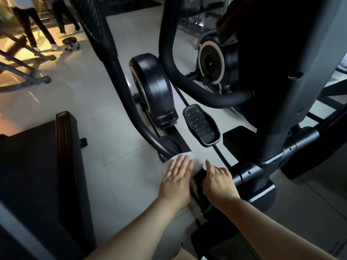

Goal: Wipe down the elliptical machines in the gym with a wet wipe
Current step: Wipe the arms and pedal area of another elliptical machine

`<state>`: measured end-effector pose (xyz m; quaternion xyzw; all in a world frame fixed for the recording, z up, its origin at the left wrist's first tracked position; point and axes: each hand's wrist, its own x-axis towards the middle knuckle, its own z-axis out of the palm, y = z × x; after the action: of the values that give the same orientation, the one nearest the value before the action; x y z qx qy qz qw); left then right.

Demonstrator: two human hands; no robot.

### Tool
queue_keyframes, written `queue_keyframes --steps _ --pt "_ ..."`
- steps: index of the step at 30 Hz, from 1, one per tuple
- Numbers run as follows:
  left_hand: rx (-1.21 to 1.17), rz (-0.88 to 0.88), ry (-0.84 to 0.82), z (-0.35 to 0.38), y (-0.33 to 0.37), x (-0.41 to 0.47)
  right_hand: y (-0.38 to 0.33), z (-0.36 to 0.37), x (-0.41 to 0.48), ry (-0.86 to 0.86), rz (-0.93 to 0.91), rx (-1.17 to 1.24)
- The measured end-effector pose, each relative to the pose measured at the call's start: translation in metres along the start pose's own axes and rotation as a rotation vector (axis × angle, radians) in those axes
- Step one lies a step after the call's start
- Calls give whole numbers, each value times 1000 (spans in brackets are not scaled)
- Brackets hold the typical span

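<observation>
A black elliptical machine (155,91) fills the middle of the head view, with a curved handle bar (187,85) and a studded right pedal (201,126). Its left pedal (199,181) lies low in front of me, mostly hidden by my hands. My left hand (177,180) lies flat with straight fingers, pressing a white wet wipe (195,162) onto that pedal's front end. My right hand (218,182) rests on the pedal's right edge, fingers bent over it and index finger reaching toward the wipe.
A dark treadmill deck (47,166) lies at the left. A second machine's column and base (277,109) stand at the right. At the far left, two people's legs (37,25) and a small wheeled stool (71,43) are on the tiled floor (97,102).
</observation>
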<state>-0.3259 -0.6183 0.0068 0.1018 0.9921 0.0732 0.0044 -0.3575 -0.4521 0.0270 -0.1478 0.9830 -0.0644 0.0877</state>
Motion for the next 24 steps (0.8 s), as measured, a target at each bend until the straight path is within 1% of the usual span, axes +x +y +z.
queue_keyframes --steps 1,3,5,6,8,9,10,11,14,16,17,18,20,21,22,24 --pt "10 -81 -1 -4 -6 1 -3 -4 0 -55 -3 0" --pt "17 -172 6 -8 -9 5 -6 -10 2 -108 -13 -7" --pt "-34 -197 2 -8 2 6 -10 -13 5 -83 -39 5" --pt "-69 -149 -18 -5 10 7 -10 -11 5 -62 -37 43" --pt "-48 17 -67 5 21 3 -10 -7 9 -46 -60 128" --pt "-17 64 -73 7 21 1 -9 -5 10 -44 -77 147" --pt "9 73 -67 7 16 -1 -8 -3 10 -46 -88 150" --pt "20 30 -54 3 10 -1 -7 -2 10 -50 -96 143" --pt "45 -192 42 -12 -9 2 -5 -4 6 -82 -116 116" --pt "2 -300 7 -16 -11 7 -3 -7 4 -80 -128 103" --pt "-27 -318 -23 -19 -6 8 -3 -7 4 -76 -131 103" --pt "-64 -291 -26 -18 2 9 -3 -6 5 -73 -135 110" --pt "-130 -141 -49 -8 19 4 -3 -4 6 -73 -135 142" --pt "-116 -62 -71 -1 25 -1 -3 -4 6 -74 -135 159" --pt "-79 -15 -54 3 24 -4 -4 -4 6 -70 -140 167" --pt "-24 -49 19 1 12 -5 -3 -1 7 -61 -157 154"
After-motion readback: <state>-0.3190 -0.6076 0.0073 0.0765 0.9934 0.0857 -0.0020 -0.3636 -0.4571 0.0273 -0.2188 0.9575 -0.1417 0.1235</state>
